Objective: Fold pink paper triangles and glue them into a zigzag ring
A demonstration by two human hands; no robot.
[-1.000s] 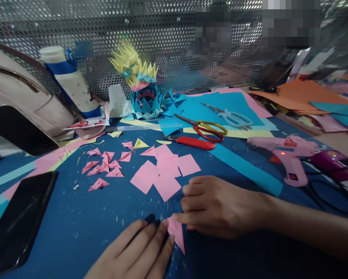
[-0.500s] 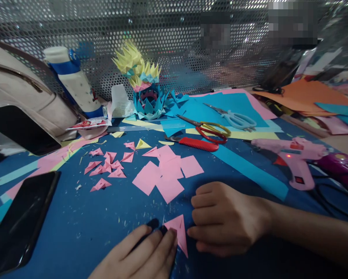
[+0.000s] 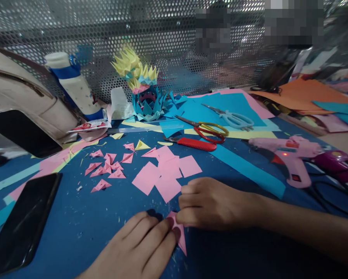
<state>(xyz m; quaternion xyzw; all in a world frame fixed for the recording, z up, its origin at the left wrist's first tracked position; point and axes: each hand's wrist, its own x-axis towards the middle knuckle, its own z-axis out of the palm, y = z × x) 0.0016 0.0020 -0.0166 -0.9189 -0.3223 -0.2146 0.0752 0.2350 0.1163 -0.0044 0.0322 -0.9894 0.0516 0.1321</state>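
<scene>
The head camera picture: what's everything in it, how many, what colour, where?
Paper triangle: one, pink, at both hands
Paper squares: about five, pink, middle
Folded pieces: about ten, pink, left of squares
Paper model: one, yellow, blue and pink, back
Scissors: two, pale blue and red-yellow handles, centre right
Red-handled tool: one, red, nearer than scissors
Glue gun: one, pink, right
Phones: two, black, left
Bottle: one, white and blue, back left
Bag: one, cream, far left
Paper sheets: several, blue, pink, orange, back
Mesh panel: one, grey, behind
Table: one, blue, underneath
Left hand: one, bare, bottom centre
Right hand: one, bare, beside it
</scene>
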